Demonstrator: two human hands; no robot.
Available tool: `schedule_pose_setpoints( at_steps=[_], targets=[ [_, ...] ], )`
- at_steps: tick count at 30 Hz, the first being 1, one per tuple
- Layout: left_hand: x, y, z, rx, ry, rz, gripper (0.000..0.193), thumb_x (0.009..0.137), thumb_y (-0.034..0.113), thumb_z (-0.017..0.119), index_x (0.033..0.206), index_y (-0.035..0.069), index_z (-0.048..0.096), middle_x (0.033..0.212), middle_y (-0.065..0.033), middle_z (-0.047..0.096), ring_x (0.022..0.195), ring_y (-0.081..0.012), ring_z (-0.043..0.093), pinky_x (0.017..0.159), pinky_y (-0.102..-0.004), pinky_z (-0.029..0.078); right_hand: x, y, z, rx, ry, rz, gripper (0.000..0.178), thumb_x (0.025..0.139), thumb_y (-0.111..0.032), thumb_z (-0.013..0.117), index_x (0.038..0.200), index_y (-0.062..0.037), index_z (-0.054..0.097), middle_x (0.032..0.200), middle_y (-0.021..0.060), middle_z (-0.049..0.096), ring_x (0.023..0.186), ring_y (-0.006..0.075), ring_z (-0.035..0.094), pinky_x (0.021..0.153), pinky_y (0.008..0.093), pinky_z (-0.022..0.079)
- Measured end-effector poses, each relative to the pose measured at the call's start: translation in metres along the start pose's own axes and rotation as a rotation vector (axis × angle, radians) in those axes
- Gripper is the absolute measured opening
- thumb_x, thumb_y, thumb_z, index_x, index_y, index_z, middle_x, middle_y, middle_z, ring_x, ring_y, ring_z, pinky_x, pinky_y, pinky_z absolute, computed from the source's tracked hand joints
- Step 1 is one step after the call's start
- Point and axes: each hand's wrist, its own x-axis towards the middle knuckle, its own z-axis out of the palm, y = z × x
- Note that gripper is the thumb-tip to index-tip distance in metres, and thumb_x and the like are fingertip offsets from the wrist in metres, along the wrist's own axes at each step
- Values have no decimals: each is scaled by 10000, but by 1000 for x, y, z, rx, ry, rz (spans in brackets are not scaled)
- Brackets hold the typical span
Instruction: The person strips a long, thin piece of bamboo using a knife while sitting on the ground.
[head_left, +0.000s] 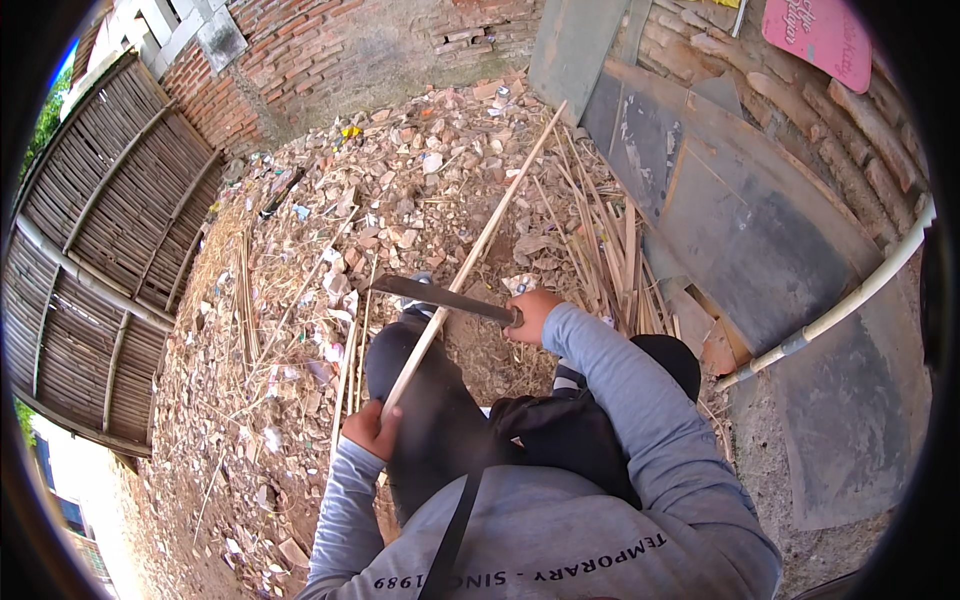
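Plainly, with the left hand (368, 428) gripping the long bamboo strip (470, 255) running toward one o'clock and the right hand (530, 315) clutching the knife (440, 297) across it above the knee (400, 350), a slip risked cutting the leg.

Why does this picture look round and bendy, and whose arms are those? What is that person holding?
The picture comes from a small camera worn on a person's head, looking down. Its wide lens bends straight edges, so everything looks round. The two arms in grey sleeves belong to that person, who seems to be sitting. The left hand grips the near end of a long pale bamboo strip, which reaches away over the ground. The right hand holds a big dark-bladed knife, its blade lying across the strip. Around them lie brick rubble and a pile of thin bamboo slats. A woven bamboo fence stands on the left.
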Motion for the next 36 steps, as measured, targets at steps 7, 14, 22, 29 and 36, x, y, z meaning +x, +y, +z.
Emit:
schedule_pose_setpoints(
  at_steps=[7,14,22,29,36],
  targets=[
    [0,3,-2,-34,-18,-27,388,884,358,613,697,33,516,505,-166,484,474,-349,523,479,-422,398,-2,-3,-3,0,-15,19,350,732,-370,686,983,-127,689,928,150,686,918,335,647,842,406,509],
    [0,2,-2,-32,-18,-35,395,882,365,616,695,31,518,499,-163,482,468,-342,520,475,-417,396,-2,-3,-3,14,-34,18,352,733,-364,684,995,-129,687,942,149,686,923,332,647,846,404,508],
    [1,1,-1,-21,-19,-32,402,881,375,617,696,30,522,503,-166,491,473,-341,530,481,-410,406,-2,-3,-3,7,-32,24,360,734,-358,681,1004,-119,683,942,151,685,931,327,647,853,400,507],
    [0,4,-2,-40,-17,-31,389,884,365,618,702,31,536,499,-158,486,456,-318,515,476,-397,406,1,2,1,14,-37,24,364,729,-366,689,990,-113,682,930,151,685,930,330,647,851,405,505],
    [0,2,-1,-49,-7,-23,396,880,357,625,682,30,522,481,-142,461,428,-290,486,454,-387,383,0,0,0,15,-33,18,365,725,-365,690,969,-94,681,926,162,682,925,336,646,849,409,503]
  ],
)
